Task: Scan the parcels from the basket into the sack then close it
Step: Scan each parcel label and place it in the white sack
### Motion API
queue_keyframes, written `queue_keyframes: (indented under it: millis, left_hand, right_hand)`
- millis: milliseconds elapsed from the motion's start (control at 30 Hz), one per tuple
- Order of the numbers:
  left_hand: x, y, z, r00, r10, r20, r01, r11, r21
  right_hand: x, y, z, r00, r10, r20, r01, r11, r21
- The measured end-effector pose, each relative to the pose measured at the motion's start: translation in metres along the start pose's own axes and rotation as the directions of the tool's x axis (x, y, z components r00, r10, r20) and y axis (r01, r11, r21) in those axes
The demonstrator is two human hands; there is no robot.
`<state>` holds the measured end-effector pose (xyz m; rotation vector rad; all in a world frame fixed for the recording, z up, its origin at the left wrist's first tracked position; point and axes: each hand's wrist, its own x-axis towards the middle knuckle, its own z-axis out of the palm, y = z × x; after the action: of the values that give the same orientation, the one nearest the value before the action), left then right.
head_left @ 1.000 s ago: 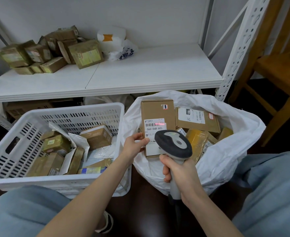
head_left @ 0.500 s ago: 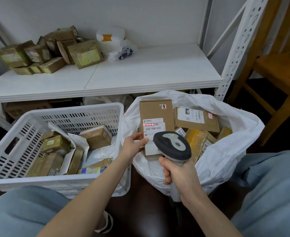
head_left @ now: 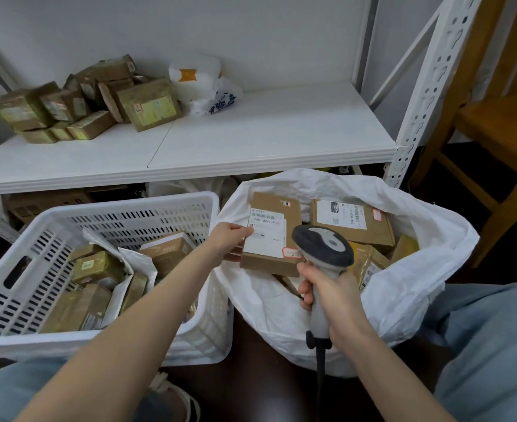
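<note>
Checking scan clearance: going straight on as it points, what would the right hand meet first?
Probably the held parcel, just beyond the scanner that the right hand grips; depth unclear.

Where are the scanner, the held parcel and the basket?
scanner [head_left: 327, 246], head view, on its dark head.
held parcel [head_left: 267, 239], head view, on its white label.
basket [head_left: 123, 205], head view, on its far rim.

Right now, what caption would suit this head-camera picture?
Left hand holds a labelled box over the white sack while right hand grips the scanner.
</note>
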<state>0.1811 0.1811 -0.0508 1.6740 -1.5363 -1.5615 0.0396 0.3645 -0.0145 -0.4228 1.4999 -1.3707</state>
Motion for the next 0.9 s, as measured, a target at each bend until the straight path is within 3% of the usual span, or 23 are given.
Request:
queue_keyframes:
  millis: [67, 167, 233, 333, 433, 500, 633, 900]
  left_hand:
    - [0.01, 0.011, 0.011, 1.0, -0.024, -0.005, 0.024, 0.999, 0.033]
    - [0.025, 0.014, 0.033, 0.99, 0.082, 0.113, -0.08, 0.997, -0.021]
    - [0.031, 0.008, 0.044, 0.969, 0.163, 0.183, -0.188, 0.974, 0.128]
    - [0.039, -0.004, 0.051, 0.953, 0.237, 0.186, -0.301, 0.785, 0.541]
    - [0.037, -0.012, 0.047, 0.946, 0.275, 0.17, -0.323, 0.762, 0.561]
    - [0.035, -0.016, 0.027, 0.934, 0.35, 0.073, -0.332, 0.773, 0.54]
    - [0.03, -0.045, -0.044, 0.936, 0.334, -0.116, -0.199, 0.769, 0.608]
    - [0.048, -0.153, -0.173, 0.973, -0.001, -0.229, 0.165, 0.695, 0.7]
  right_hand:
    - [0.01, -0.006, 0.0, 1.0, 0.004, -0.013, -0.003, 1.0, 0.017]
    - [0.025, -0.014, 0.003, 0.999, 0.006, -0.036, -0.004, 0.999, 0.031]
    - [0.034, -0.015, 0.005, 0.999, 0.014, -0.046, -0.013, 0.999, 0.03]
    - [0.045, -0.014, 0.011, 0.999, 0.022, -0.042, -0.021, 1.0, 0.016]
    - [0.054, -0.011, 0.024, 1.0, 0.017, -0.014, -0.017, 1.0, 0.004]
    - [0.056, -0.008, 0.04, 0.999, 0.018, 0.037, -0.017, 1.0, -0.007]
    - [0.06, 0.003, 0.091, 0.982, 0.095, 0.161, -0.098, 0.995, 0.011]
    - [0.077, 0.049, 0.218, 0.905, 0.291, 0.311, -0.276, 0.957, -0.092]
